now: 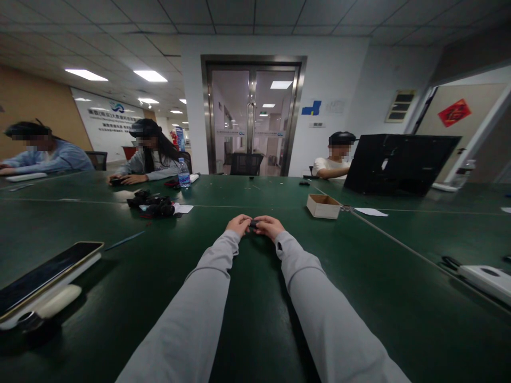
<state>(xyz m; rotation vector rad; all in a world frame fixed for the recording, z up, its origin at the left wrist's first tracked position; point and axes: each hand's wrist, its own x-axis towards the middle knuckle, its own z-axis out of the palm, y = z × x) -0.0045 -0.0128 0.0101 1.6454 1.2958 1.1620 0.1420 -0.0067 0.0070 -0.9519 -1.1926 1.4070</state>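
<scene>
The left hand (238,225) and the right hand (270,227) meet in front of the person, above the green table (255,319). Between them is a small black object (253,224). The fingers of both hands pinch it, the left hand at one end and the right hand at the other. What exactly it is, I cannot tell, because the fingers cover much of it. Also I cannot tell whether it touches the table.

In my judgement, the main danger is a slip: the object is small and offers little surface, so if one hand pulls or twists harder than the other, it may jump out of the fingertips. On the dark table, such a dark thing would be difficult to find. If it is made of parts, uneven force could also bend or separate them.

The wooden box (322,210) stands farther to the right, well apart from the hands. The phone (48,271) lies to the left; only a wide swing of the left sleeve (199,298) could push it.
</scene>
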